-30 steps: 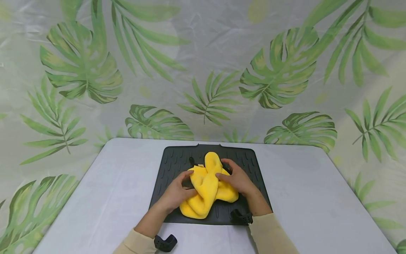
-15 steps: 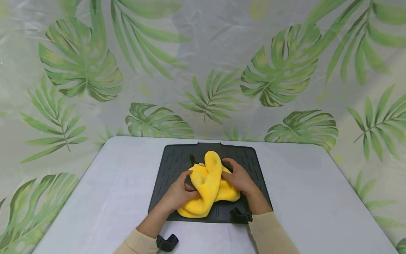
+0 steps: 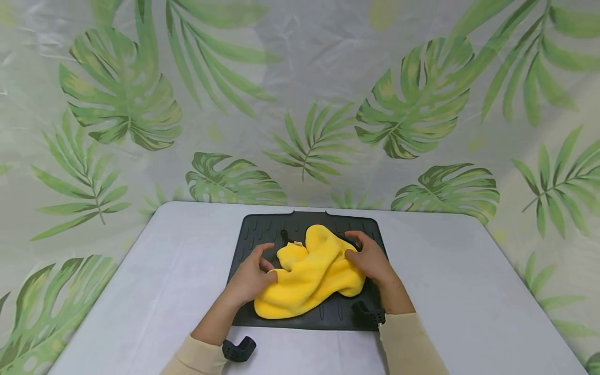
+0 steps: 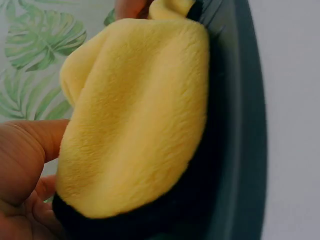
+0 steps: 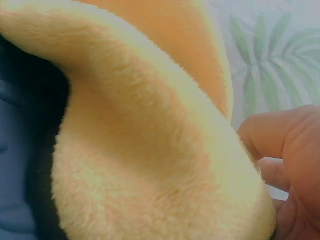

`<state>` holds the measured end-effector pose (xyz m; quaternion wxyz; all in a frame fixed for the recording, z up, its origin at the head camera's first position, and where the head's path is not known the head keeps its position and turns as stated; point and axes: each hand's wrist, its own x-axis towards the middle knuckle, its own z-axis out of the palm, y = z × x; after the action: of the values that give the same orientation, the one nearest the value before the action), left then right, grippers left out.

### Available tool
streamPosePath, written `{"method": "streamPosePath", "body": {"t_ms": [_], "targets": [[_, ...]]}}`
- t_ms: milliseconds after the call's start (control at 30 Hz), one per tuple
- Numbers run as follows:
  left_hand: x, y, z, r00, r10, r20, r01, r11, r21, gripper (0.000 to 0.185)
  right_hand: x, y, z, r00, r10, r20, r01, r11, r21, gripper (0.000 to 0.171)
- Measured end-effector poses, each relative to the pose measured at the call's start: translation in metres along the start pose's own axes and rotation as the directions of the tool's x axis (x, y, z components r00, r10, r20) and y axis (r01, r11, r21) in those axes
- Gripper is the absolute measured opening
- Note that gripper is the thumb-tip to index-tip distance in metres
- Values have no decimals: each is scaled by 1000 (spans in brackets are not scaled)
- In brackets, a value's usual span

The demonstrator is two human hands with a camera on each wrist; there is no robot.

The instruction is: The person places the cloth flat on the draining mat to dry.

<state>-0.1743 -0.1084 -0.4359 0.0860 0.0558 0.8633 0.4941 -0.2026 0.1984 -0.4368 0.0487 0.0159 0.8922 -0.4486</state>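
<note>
A crumpled yellow plush cloth (image 3: 304, 284) lies on a black ridged mat (image 3: 328, 320), folded over itself, with a small dark loop (image 3: 284, 235) showing at its back left. My left hand (image 3: 250, 276) holds the cloth's left edge, thumb against it and index finger spread away. In the left wrist view, the left fingers (image 4: 45, 142) reach behind the yellow fabric (image 4: 135, 115). My right hand (image 3: 372, 258) grips the right edge, its thumb on top and fingers partly behind. The right wrist view has the right fingers (image 5: 267, 135) at the fabric's edge (image 5: 150, 130).
The mat lies on a white-covered table (image 3: 445, 276), near its middle. Behind the table hangs a pale curtain (image 3: 319, 67) printed with green leaves. Black bands with brackets (image 3: 240, 349) are worn on both wrists.
My hands have moved apart, left hand to the left and right hand to the right. The cloth between them has spread wider, and its upright fold has slumped to the right.
</note>
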Motion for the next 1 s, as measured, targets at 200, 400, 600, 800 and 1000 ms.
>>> {"method": "streamPosePath", "body": {"t_ms": [200,400,600,800,1000], "targets": [[0,1,-11,1000,-13,-3,13,1000,-1,50,1,4,-9,1000,-4,23,4,1000,14,53],[1,2,-16,1000,-15,-22,15,1000,-20,42,0,6,-11,997,-16,71,17,1000,-19,55],[1,2,-16,999,20,-51,-25,995,-93,39,0,5,-9,995,-33,93,36,999,-29,53],[3,-1,-11,995,-3,-98,-13,987,-160,40,2,6,-4,998,-37,43,40,997,-70,42],[5,-7,-2,998,-37,-57,27,986,-165,51,2,7,-5,999,-38,31,41,992,-116,43]]}}
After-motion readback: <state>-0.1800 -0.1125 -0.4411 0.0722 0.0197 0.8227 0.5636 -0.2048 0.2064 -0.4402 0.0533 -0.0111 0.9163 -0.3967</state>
